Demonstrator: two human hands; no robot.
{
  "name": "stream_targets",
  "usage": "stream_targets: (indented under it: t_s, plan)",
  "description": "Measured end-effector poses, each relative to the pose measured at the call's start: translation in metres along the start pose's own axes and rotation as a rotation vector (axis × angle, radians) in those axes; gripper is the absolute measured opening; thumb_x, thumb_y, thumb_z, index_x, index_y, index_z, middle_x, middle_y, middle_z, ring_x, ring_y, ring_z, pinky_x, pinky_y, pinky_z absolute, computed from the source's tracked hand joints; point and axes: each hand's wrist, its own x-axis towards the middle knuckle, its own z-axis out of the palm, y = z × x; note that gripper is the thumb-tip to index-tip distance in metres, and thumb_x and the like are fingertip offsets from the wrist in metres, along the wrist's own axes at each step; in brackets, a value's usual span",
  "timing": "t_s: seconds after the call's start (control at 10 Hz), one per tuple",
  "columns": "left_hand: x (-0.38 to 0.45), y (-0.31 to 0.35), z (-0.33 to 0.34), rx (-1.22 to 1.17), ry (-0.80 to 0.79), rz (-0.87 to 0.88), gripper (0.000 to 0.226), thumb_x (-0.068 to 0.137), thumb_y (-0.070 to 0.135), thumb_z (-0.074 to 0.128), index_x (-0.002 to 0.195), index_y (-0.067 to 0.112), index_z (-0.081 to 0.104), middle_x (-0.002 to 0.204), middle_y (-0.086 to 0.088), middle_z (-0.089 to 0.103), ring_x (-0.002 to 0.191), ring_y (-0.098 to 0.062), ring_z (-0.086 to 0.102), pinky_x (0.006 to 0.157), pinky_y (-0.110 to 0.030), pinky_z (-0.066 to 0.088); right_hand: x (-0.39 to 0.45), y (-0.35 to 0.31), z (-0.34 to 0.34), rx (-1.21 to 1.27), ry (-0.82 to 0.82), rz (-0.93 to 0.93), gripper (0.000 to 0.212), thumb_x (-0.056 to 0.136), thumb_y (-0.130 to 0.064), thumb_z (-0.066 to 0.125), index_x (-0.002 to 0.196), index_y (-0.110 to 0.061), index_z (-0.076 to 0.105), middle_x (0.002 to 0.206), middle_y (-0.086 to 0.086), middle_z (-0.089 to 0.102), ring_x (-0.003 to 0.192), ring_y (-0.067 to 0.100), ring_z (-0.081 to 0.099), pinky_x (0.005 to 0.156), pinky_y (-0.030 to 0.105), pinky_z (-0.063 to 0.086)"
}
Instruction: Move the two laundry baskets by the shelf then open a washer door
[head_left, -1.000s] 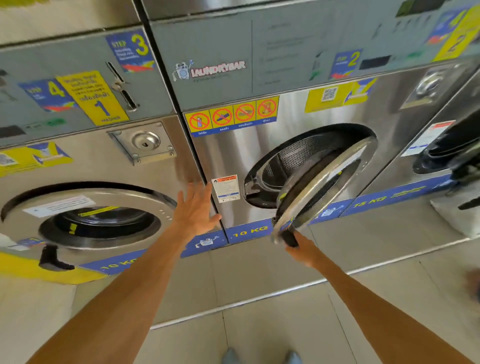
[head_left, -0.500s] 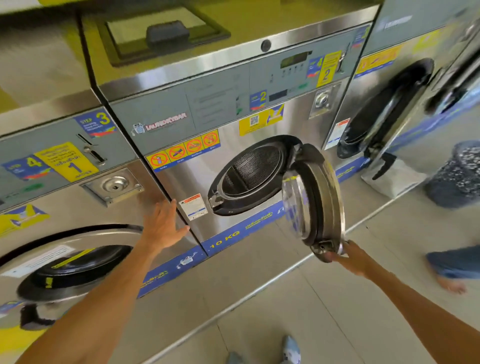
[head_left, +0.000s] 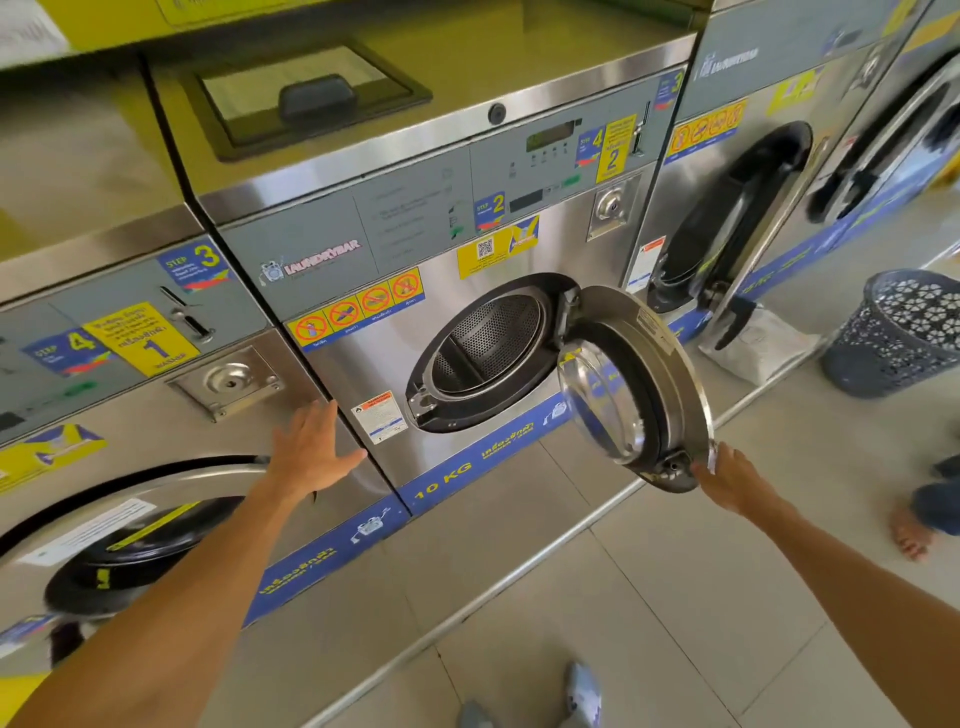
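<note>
The middle 10 kg steel washer (head_left: 452, 244) has its round glass door (head_left: 672, 364) swung out to the right, showing the perforated drum (head_left: 488, 338). My right hand (head_left: 732, 480) grips the door's lower rim by the latch. Fingers spread, my left hand (head_left: 311, 457) lies flat on the front panel of the left washer (head_left: 156, 431). One dark grey perforated laundry basket (head_left: 893, 338) stands on the floor at the far right; a second basket is out of view.
The washer on the right (head_left: 737, 208) also has its door ajar, with a white bag (head_left: 753, 348) on the step below it. Another person's bare foot (head_left: 909, 535) is at the right edge. My shoes (head_left: 582, 691) stand on the tiled floor.
The middle washer's door has swung from part-open to wide open, with my right hand following its lower edge to the right. My left hand stays on the left washer's front.
</note>
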Motion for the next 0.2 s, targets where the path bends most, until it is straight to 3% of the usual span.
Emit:
stream_targets:
  t_s: [0.1, 0.2]
  plan:
    - [-0.018, -0.002, -0.023, -0.024, 0.010, 0.013, 0.097, 0.085, 0.067, 0.055, 0.156, 0.015, 0.015, 0.163, -0.012, 0.016, 0.150, -0.030, 0.016, 0.116, -0.055, 0.024, -0.038, -0.029, -0.011, -0.117, 0.262, -0.079, 0.038, 0.095, -0.039, 0.048, 0.107, -0.004, 0.059, 0.101, 0.018, 0.068, 0.077, 0.029, 0.058, 0.069, 0.036, 0.045]
    - [-0.036, 0.000, -0.053, -0.043, 0.089, 0.054, 0.092, 0.086, 0.069, 0.051, 0.153, 0.014, 0.024, 0.161, -0.013, 0.024, 0.148, -0.031, 0.024, 0.115, -0.050, 0.027, -0.049, -0.078, -0.032, -0.080, 0.266, -0.351, 0.036, 0.095, -0.046, 0.046, 0.102, -0.013, 0.058, 0.091, 0.010, 0.070, 0.071, 0.020, 0.062, 0.068, 0.034, 0.053]
